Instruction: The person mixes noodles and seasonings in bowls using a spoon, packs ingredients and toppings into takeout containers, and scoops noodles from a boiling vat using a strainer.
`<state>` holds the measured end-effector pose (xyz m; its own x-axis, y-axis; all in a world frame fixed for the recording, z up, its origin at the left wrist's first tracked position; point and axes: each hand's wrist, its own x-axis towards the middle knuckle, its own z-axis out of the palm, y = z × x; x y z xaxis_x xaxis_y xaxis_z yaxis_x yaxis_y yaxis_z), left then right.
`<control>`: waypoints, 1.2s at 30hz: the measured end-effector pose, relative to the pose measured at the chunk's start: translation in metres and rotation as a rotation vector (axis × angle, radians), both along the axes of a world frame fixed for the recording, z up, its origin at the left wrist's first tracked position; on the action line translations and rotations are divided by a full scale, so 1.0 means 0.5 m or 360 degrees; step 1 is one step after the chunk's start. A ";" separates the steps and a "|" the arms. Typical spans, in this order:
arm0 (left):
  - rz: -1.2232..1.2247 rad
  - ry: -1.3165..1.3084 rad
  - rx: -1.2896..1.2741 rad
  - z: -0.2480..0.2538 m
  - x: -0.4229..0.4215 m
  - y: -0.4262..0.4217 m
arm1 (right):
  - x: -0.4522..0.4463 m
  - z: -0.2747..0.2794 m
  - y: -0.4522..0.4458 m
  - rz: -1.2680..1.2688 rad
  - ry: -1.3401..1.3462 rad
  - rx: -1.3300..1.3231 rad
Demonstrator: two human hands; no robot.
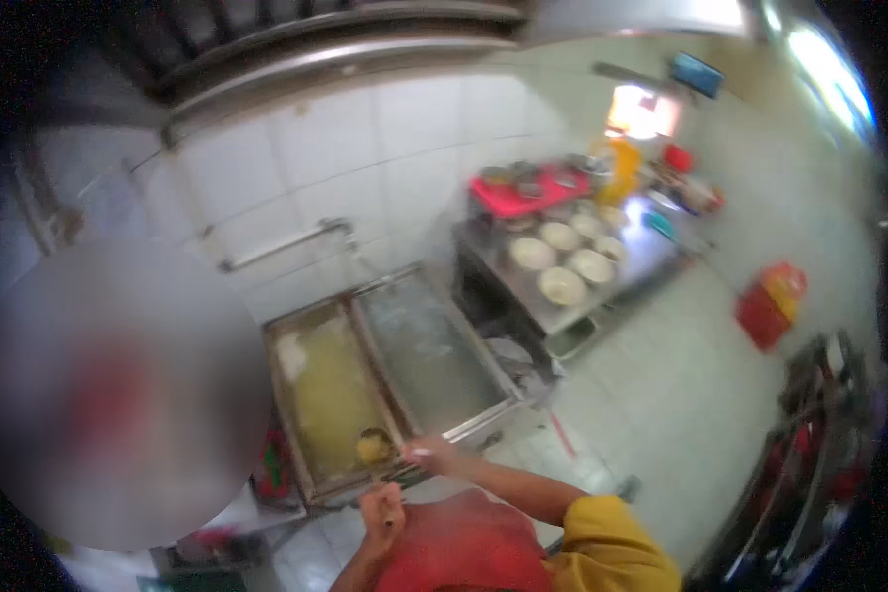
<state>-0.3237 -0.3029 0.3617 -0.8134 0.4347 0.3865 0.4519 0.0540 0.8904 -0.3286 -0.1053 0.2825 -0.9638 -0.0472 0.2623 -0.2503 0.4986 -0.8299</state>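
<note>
My left hand (382, 511) is a closed fist around the handle of a ladle, near the front of the left vat. The ladle's round bowl (373, 447) sits at the surface of the yellowish liquid (331, 395). Beside it, my right hand (426, 454) is at the front rim of the two vats, close to the divider. Its fingers are blurred, and whether they hold anything does not show. The right vat (491, 380) contains greyish, cloudy liquid with a little steam or foam.
Several pale bowls (559, 235) stand on a steel table (538, 308) to the right, beside a pink tray (528, 204) with small containers. A wall pipe (281, 247) runs behind the vats. A red bin-like object (763, 316) is on the floor. A blurred area covers the left.
</note>
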 end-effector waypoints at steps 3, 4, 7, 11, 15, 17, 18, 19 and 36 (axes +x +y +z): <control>-0.0069 0.0255 -0.0126 0.014 0.005 0.015 | 0.008 0.085 0.006 -0.0211 0.0402 -0.0085; -0.0067 -0.0050 0.0086 0.010 0.012 0.024 | 0.006 0.074 0.013 -0.0234 0.0423 -0.0090; 0.0003 -0.0184 0.0232 0.104 0.054 0.077 | 0.006 0.039 0.037 0.0236 0.0240 -0.0345; 0.0109 0.0148 -0.0249 0.074 0.056 0.065 | 0.039 0.035 0.056 0.0227 0.0193 -0.0426; 0.0127 0.0480 -0.0148 0.010 0.041 0.059 | 0.131 0.111 0.117 -0.0173 -0.0159 -0.0543; 0.0005 0.0096 0.0164 -0.039 0.039 0.056 | 0.208 0.190 0.205 -0.0443 0.0277 -0.0046; 0.0022 0.0100 0.0166 -0.032 0.047 0.062 | 0.243 0.198 0.251 -0.0592 0.0580 -0.0195; 0.0069 0.0229 0.0106 -0.017 0.056 0.070 | 0.272 0.190 0.301 -0.0803 0.0582 -0.0083; -0.0193 0.0109 0.0479 -0.097 0.118 0.042 | 0.243 0.019 0.330 -0.0550 -0.0149 0.1230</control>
<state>-0.2646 -0.2821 0.3130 -0.7304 0.3846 0.5645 0.4985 -0.2649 0.8254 -0.2071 0.0597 0.2918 -0.9731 0.1208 0.1961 0.0730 0.9693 -0.2347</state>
